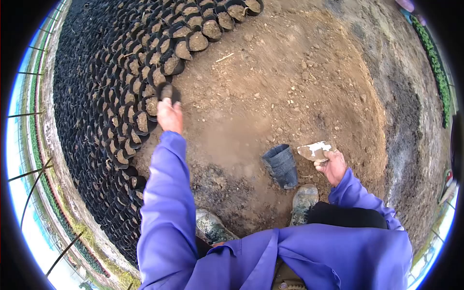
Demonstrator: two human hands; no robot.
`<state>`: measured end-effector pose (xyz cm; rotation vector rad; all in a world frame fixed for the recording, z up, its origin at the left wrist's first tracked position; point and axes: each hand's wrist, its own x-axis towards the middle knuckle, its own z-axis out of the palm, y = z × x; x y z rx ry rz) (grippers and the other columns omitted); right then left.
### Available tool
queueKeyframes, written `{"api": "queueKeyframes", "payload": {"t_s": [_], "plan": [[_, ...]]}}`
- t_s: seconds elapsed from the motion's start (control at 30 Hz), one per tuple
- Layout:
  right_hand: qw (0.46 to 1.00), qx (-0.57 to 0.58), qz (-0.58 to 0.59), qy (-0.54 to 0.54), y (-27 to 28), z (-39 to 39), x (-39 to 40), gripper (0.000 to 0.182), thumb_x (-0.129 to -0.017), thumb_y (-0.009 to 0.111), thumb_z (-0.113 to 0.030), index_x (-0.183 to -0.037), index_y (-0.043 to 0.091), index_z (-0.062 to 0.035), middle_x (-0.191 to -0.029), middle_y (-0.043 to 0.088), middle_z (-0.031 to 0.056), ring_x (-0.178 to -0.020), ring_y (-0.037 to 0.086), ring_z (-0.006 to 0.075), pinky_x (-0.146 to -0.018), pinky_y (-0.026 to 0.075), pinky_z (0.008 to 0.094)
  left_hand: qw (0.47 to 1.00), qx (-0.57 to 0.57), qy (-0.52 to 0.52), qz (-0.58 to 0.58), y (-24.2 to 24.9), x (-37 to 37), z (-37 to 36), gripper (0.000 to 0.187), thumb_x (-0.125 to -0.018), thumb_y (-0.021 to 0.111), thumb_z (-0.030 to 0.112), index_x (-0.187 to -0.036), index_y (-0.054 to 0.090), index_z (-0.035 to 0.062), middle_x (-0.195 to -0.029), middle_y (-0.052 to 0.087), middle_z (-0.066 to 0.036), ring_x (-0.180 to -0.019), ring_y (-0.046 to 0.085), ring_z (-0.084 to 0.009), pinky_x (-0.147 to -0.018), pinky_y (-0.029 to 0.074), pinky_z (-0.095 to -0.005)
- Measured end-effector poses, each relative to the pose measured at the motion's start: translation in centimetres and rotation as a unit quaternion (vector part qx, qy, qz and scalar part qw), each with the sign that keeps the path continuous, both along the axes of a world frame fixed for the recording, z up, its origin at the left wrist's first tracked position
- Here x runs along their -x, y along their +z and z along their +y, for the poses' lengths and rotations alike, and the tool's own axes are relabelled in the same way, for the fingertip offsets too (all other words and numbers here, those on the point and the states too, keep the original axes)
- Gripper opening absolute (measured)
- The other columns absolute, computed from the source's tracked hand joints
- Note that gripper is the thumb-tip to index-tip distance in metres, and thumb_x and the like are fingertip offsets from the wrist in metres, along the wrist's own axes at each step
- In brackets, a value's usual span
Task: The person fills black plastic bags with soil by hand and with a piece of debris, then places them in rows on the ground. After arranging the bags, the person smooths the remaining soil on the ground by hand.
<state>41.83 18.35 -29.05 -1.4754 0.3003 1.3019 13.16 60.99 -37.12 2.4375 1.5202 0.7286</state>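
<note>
My left hand reaches forward and grips the rim of a soil-filled black nursery pot at the edge of the packed rows of pots. My right hand is closed on the end of a flat, pointed scoop-like piece, brown with soil and patched white. Just left of that piece, a black pot or nested stack of pots lies tilted on the ground near my boot.
Loose brown soil spreads in a mound ahead and to the right. Dark, damp ground lies by my left boot. Pots fill the left side. Green plant rows run along the far right.
</note>
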Motion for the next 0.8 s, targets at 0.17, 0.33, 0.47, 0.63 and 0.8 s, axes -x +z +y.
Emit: {"api": "queueKeyframes", "payload": {"t_s": [0.17,0.33,0.47,0.63,0.8], "plan": [[0.948,-0.073,0.055,-0.306,-5.0,-0.8,-5.0,0.022,-0.090,0.037,-0.001,-0.107,0.045,0.0116,-0.109,0.054,0.0223,-0.101,0.057,0.0328,-0.086,0.052,0.0440,0.989,-0.114,-0.029,0.090,0.7,0.4,1.4,0.029,-0.072,0.073,0.011,-0.094,0.057,0.0007,-0.085,0.054,-0.016,-0.080,0.053,-0.0373,-0.072,0.047,-0.0398],[0.931,-0.097,0.001,-0.352,-5.0,3.5,-8.5,0.018,-0.090,0.041,-0.005,-0.099,0.052,0.0067,-0.104,0.057,0.0202,-0.094,0.060,0.0318,-0.083,0.053,0.0430,0.664,0.670,-0.142,-0.300,4.2,-4.4,-12.0,0.037,-0.083,0.064,0.009,-0.117,0.053,-0.0007,-0.107,0.059,-0.012,-0.091,0.058,-0.0231,-0.080,0.047,-0.0342],[0.964,0.048,-0.262,-0.003,-8.1,2.7,-8.1,0.019,-0.090,0.045,-0.012,-0.094,0.060,-0.0028,-0.099,0.060,0.0148,-0.092,0.061,0.0274,-0.081,0.052,0.0413,0.692,0.628,-0.343,-0.096,7.1,-6.9,-20.2,0.033,-0.085,0.059,0.004,-0.118,0.058,0.0016,-0.102,0.065,-0.008,-0.075,0.059,-0.0139,-0.064,0.050,-0.0280],[0.865,0.125,-0.374,0.311,-10.5,1.8,-8.8,0.022,-0.091,0.041,-0.012,-0.092,0.062,-0.0047,-0.104,0.059,0.0133,-0.094,0.060,0.0286,-0.080,0.050,0.0467,0.808,0.501,-0.307,0.041,6.8,-7.9,-19.9,0.003,-0.079,0.063,0.001,-0.080,0.062,-0.0012,-0.069,0.058,-0.003,-0.057,0.050,-0.0088,-0.052,0.040,-0.0229],[0.745,0.202,-0.497,0.396,-4.6,0.4,-8.8,0.022,-0.080,0.058,-0.029,-0.093,0.065,-0.0125,-0.095,0.059,0.0105,-0.091,0.058,0.0288,-0.075,0.045,0.0432,0.847,0.473,-0.234,-0.067,9.5,-10.1,-18.6,0.006,-0.083,0.059,0.000,-0.088,0.057,-0.0023,-0.077,0.056,-0.004,-0.065,0.051,-0.0122,-0.058,0.043,-0.0267]]}}
